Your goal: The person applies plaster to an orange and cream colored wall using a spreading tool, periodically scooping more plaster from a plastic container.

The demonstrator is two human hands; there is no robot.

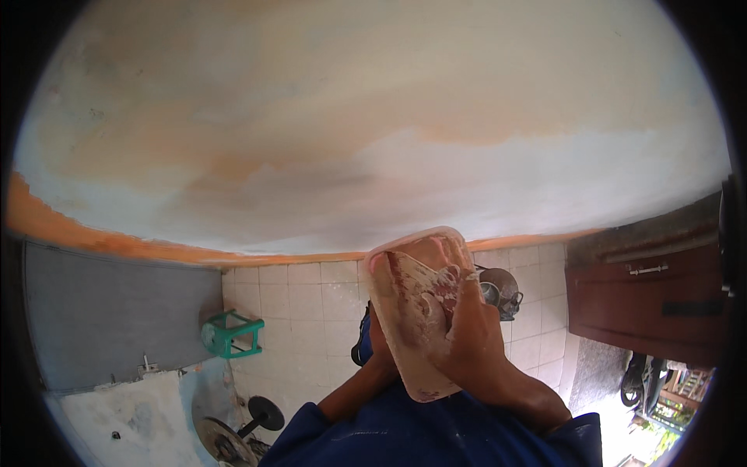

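A pale, oblong plastic tub (424, 376) with rounded corners is tilted in front of my body, its inside smeared with white paste over reddish patches. My left hand (379, 336) grips it along the left side, with the fingers hidden behind. Over the tub's right side, my right hand (472, 321) reaches in, its fingers closed and coated in white paste. Under those fingers is a flat, paste-smeared piece, perhaps a scraper blade; its kind cannot be made out. Beyond the tub rises a wall (373, 156) with uneven white and tan patches and an orange strip along its lower edge.
On the tiled floor (303, 303) stand a green plastic stool (233, 335) at left and a dark round metal container (504, 292) just right of the tub. A grey door (117, 311) is far left, a dark red door (646, 300) right. A round-based stand (264, 412) sits lower left.
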